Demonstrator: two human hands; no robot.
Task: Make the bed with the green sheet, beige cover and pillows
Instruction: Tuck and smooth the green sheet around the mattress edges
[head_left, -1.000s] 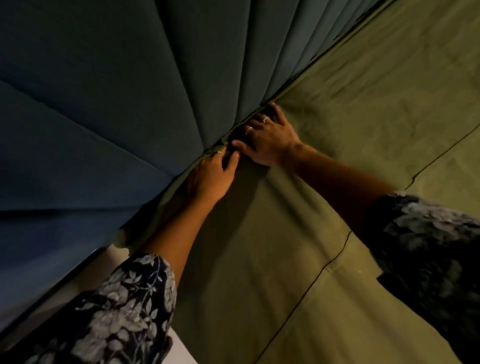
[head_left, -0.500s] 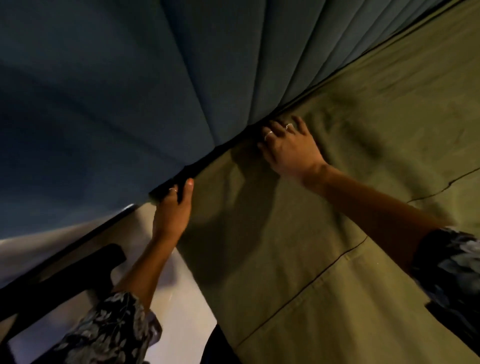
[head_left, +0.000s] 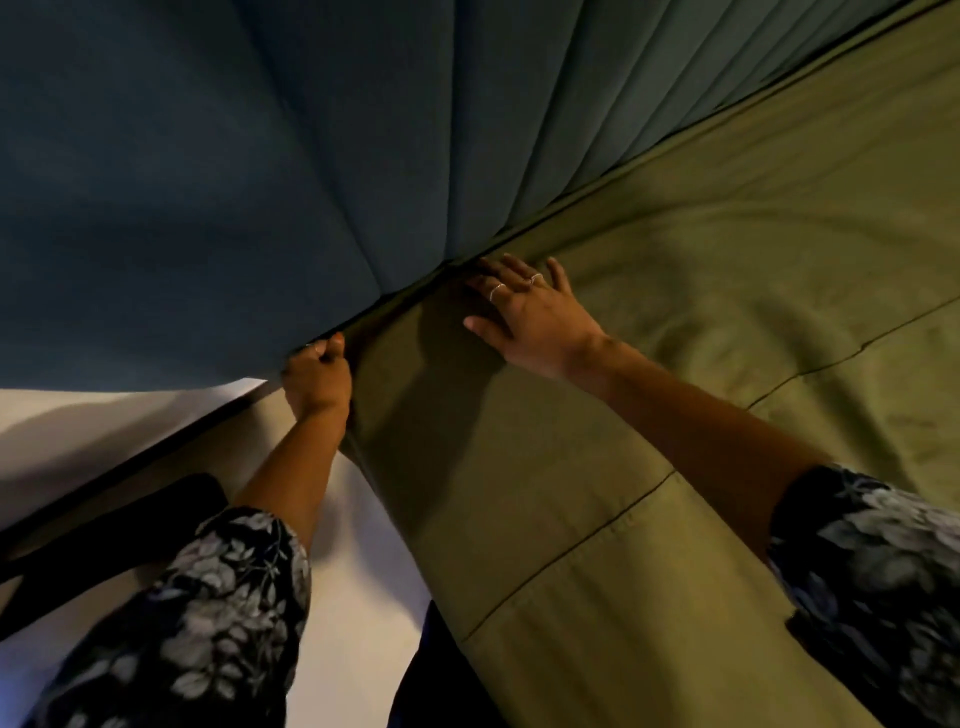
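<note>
We see the green sheet spread flat over the bed, filling the right and near-right of the view. It's olive-toned, mostly smooth w/ soft wrinkles toward the far right, and a dark stitched seam line runs diagonally across it from near centre up to the right. Its far edge meets the dark blue padded headboard, which has vertical channels fanning across the far side. At the left corner the sheet drops over the mattress edge, w/ pale floor below.

The left hand is curled tight at that corner, fingers closed around the sheet's edge right where it meets the headboard; a fold of fabric looks pinched in the fist, though the fingertips are partly hidden. The right hand lies palm down on the sheet, fingers spread wide and flat, tips touching the crease between sheet and headboard, gripping nothing. Two rings show on its fingers. Both forearms come out of dark floral sleeves.
</note>
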